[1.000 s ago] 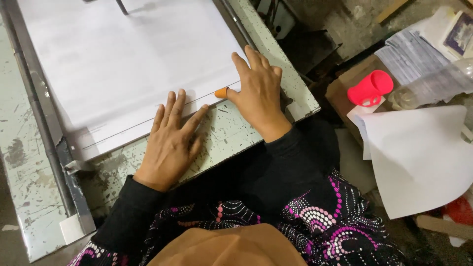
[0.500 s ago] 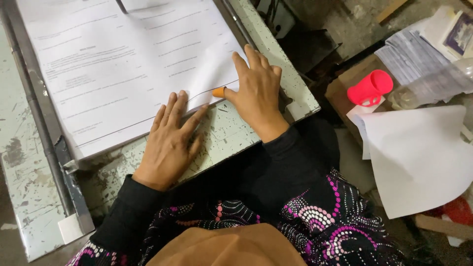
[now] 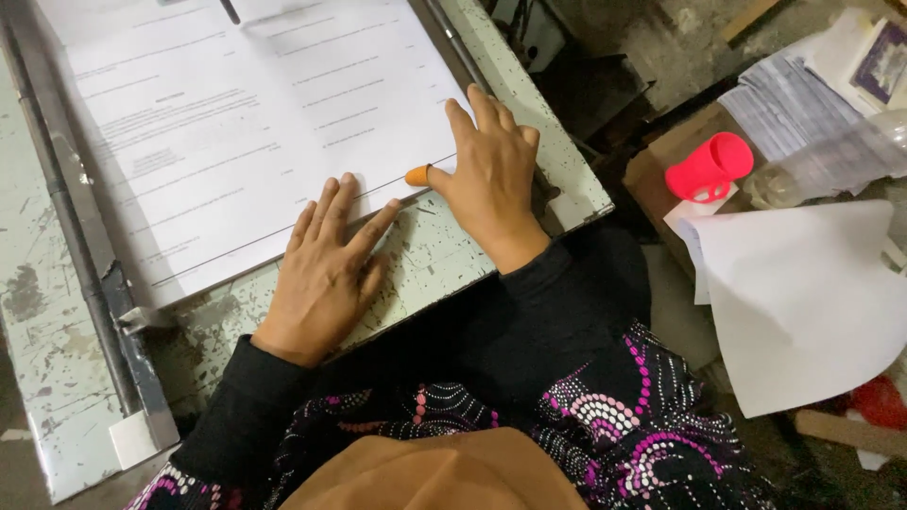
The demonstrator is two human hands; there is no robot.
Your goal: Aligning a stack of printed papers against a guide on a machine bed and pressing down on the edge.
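- Printed sheet stack (image 3: 255,142): lies flat on the chipped, pale-painted metal table (image 3: 444,260); its near edge runs along just ahead of both hands.
- Left hand (image 3: 326,274): open, palm down, fingers spread, fingertips resting on the near edge of the stack. Grips nothing.
- Right hand (image 3: 491,175): open, flat at the stack's near right corner; thumb wears an orange rubber tip (image 3: 418,176) that touches the paper edge. Grips nothing.
- Judgement: for squaring the stack well, keep both palms flat with even pressure, and let the rubber tip catch only the top sheet.
- Metal side rail (image 3: 90,283): left of the stack, running along its length.
- Red plastic cup (image 3: 709,167): well right of the stack, lying on its side on a cardboard box (image 3: 661,161); contents cannot be seen.
- Loose white sheets (image 3: 803,302): right of the stack, below the cup.
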